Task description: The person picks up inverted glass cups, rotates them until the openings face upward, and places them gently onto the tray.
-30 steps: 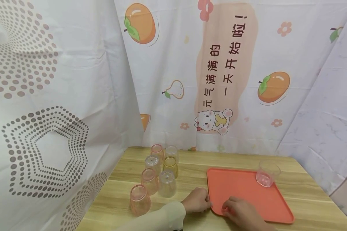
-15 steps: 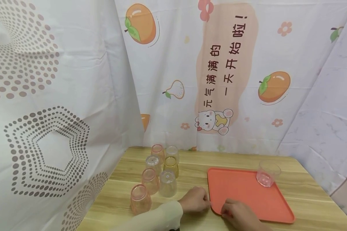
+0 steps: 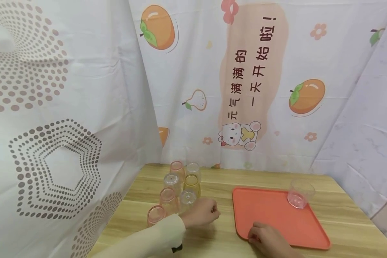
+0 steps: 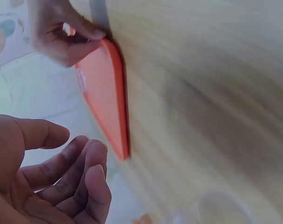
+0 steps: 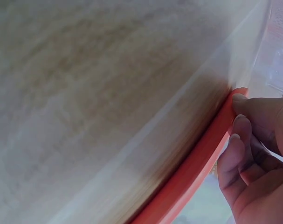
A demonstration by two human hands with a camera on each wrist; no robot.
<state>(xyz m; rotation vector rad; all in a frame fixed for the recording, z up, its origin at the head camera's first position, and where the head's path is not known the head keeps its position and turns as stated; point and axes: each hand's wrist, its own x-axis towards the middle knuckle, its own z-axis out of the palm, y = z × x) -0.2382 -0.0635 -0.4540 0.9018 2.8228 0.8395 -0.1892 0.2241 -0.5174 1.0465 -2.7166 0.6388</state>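
My right hand [image 3: 269,238] pinches the near-left rim of a red tray [image 3: 270,213]; in the right wrist view the thumb lies outside the rim [image 5: 197,161], the fingers on its inner side. My left hand [image 3: 200,214], its fingers loosely bent and holding nothing, hovers left of the tray. In the left wrist view a gap shows between the thumb and fingers of this hand [image 4: 57,182]. From the head camera, it partly covers a clear tumbler [image 3: 187,197]. A clear cup [image 3: 297,200] with a pinkish base stands at the tray's far right corner.
Several tumblers stand in two rows on the left of the wooden table [image 3: 212,182], among them a pink one [image 3: 156,214] in front, partly behind the left sleeve, and a yellow one [image 3: 192,184]. Printed curtains [image 3: 193,143] enclose the table's back and sides.
My left hand has left the tray's left edge and moved left toward the tumblers. The right hand stays at the tray's near-left rim, and the tray has hardly moved.
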